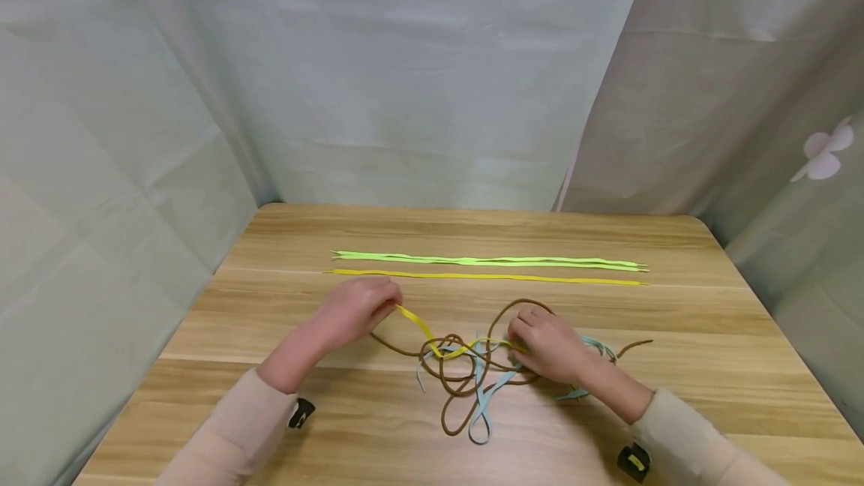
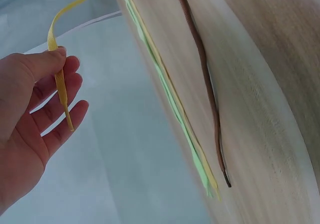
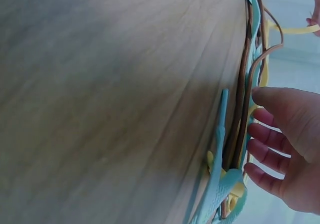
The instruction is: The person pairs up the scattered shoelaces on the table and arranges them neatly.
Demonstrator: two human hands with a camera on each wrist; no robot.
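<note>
My left hand (image 1: 358,309) pinches a yellow shoelace (image 1: 416,319) close to its tip, thumb against fingers, above the table. From there the lace slopes down into a tangle with a brown round lace (image 1: 451,426) and light blue flat laces (image 1: 481,403). At the tangle's right side, my right hand (image 1: 550,343) has its fingers curled at the yellow strand. The right wrist view shows its thumb (image 3: 272,97) against the bundle, brown strands (image 3: 242,103) beside it; the exact contact is partly hidden. A blue lace tip (image 3: 223,106) sticks up nearby.
Straight green laces (image 1: 472,261) lie side by side across the back of the wooden table (image 1: 283,238). Just in front of them is a straight yellow lace (image 1: 486,276). Pale curtains (image 1: 418,81) hang behind the table and at both sides.
</note>
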